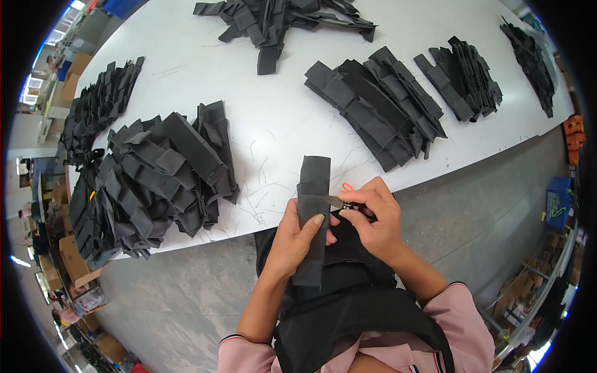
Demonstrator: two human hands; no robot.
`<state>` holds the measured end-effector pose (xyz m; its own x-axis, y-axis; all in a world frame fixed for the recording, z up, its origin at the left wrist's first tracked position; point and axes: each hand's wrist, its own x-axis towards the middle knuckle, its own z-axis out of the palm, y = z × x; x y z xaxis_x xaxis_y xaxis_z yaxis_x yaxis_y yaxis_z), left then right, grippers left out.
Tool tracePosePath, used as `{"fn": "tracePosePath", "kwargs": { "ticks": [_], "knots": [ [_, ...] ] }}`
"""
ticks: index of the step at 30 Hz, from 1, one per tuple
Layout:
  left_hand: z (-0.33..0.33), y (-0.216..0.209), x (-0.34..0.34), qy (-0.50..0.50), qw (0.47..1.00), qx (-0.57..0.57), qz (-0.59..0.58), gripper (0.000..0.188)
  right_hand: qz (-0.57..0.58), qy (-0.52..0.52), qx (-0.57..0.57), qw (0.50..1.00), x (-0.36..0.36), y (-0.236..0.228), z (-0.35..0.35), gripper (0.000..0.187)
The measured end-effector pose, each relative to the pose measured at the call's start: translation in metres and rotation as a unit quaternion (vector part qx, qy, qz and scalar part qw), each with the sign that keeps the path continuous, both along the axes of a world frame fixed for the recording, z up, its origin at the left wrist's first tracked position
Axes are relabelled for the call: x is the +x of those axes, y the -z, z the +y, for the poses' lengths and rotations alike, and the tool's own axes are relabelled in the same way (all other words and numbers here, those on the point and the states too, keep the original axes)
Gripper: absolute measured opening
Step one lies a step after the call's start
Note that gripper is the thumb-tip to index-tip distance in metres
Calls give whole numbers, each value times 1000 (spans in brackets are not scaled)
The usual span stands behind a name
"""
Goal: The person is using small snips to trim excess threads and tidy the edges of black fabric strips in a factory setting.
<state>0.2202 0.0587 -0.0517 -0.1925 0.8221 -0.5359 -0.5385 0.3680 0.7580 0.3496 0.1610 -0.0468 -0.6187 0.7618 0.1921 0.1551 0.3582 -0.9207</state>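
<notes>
My left hand (291, 244) grips a folded black fabric strip (316, 171) at the table's near edge, thumb on top and fingers underneath. The strip stands lengthwise, its far end over the white table and its near end over my lap. In my right hand (380, 219) is a pair of small thread snips (336, 202), closed in by the fingers. A loop of orange-pink cord (348, 186) shows beside them. The snips' pointed blades reach the strip's right edge, near a fold. Whether the blades are apart is too small to tell.
A large heap of black strips (155, 174) lies left on the white table (261, 124). Further bundles lie at far left (102, 109), the back (273, 28), right (379, 105) and far right (463, 78). Loose thread ends are scattered mid-table. A blue crate (558, 202) stands beyond.
</notes>
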Motion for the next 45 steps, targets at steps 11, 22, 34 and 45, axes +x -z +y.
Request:
{"fn": "tracePosePath", "kwargs": {
  "ticks": [11, 22, 34, 45],
  "knots": [
    [-6, 9, 9, -42, 996, 25, -76, 38, 58, 15, -75, 995, -12, 36, -13, 22],
    [-6, 22, 3, -47, 992, -15, -120, 47, 75, 16, -19, 997, -12, 49, -17, 37],
    [0, 13, 4, -49, 998, -6, -33, 34, 43, 1, -162, 986, 3, 20, -8, 26],
    [1, -3, 5, -54, 998, 20, -39, 28, -39, 68, 192, 978, 2, 17, 9, 28]
  ]
}}
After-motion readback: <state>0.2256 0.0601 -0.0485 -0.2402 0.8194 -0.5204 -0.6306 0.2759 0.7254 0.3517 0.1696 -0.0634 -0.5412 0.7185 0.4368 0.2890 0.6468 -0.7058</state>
